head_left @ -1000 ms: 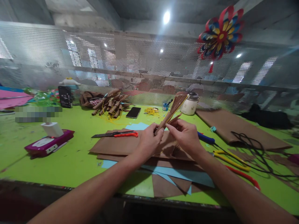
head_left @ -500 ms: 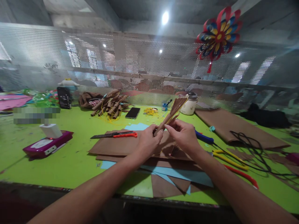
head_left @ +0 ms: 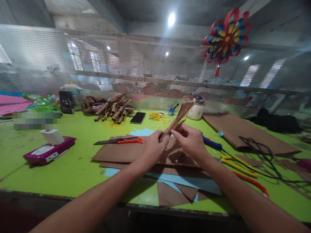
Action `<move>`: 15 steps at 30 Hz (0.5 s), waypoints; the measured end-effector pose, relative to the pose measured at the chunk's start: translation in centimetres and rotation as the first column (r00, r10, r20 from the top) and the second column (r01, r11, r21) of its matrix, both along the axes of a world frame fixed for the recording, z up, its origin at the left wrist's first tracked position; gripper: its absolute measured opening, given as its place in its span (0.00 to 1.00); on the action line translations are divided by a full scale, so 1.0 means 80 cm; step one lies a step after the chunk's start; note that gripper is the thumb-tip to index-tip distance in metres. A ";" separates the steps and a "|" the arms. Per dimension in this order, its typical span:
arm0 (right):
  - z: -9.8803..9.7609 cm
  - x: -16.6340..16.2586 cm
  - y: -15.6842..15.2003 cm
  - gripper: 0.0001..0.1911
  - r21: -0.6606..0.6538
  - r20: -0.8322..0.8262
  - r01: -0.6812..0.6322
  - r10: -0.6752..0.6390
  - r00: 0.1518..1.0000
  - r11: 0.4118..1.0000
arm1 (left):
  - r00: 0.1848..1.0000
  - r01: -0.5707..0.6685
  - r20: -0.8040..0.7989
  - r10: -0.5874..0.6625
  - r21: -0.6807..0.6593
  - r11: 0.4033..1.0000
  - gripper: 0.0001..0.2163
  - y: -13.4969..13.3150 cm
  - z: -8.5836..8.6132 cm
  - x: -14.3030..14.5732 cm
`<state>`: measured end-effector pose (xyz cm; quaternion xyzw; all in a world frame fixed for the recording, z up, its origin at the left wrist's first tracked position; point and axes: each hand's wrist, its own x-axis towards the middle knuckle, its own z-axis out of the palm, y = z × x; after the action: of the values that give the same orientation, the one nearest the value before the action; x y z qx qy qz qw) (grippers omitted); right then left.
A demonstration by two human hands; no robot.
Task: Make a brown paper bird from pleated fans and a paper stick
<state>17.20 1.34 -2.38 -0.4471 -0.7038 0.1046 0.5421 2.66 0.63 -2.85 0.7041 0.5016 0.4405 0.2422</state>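
Observation:
My left hand (head_left: 154, 147) is closed round the narrow end of a pleated brown paper fan (head_left: 181, 114) that points up and to the right. My right hand (head_left: 191, 141) pinches the same fan just beside the left, with a thin yellow thread at the grip. Both hands hover above a pile of brown paper sheets (head_left: 126, 151) and light blue sheets (head_left: 194, 183) on the green table (head_left: 73, 161).
A red-handled cutter (head_left: 121, 140) lies left of the hands. A heap of finished brown fans (head_left: 115, 110), a phone (head_left: 138, 117), yellow thread (head_left: 157, 115) and a white jar (head_left: 197, 109) stand behind. Blue and yellow tools (head_left: 233, 161) and black cords (head_left: 262, 152) lie right. A magenta box (head_left: 48, 150) is left.
Both hands and the fan stay almost still; the fingers shift slightly at the fan's narrow end. The view has drifted a little.

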 end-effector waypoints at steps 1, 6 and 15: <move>0.000 0.000 0.000 0.10 -0.006 0.003 0.000 0.000 1.000 1.000 | 1.000 0.000 0.001 0.000 -0.002 1.000 0.10 0.000 0.000 0.000; 0.001 0.000 -0.002 0.10 -0.027 -0.032 -0.036 0.036 0.999 0.999 | 0.999 0.014 0.037 -0.014 -0.018 1.000 0.10 0.000 0.000 0.000; 0.012 0.001 -0.005 0.14 -0.059 -0.130 -0.076 0.068 0.989 0.995 | 0.849 0.316 0.506 -0.152 -0.255 0.914 0.11 -0.004 0.009 -0.003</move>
<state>17.24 0.94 -1.45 -0.4307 -0.6798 0.1748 0.5673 2.42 0.32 -2.16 0.5801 0.4020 0.4764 0.5243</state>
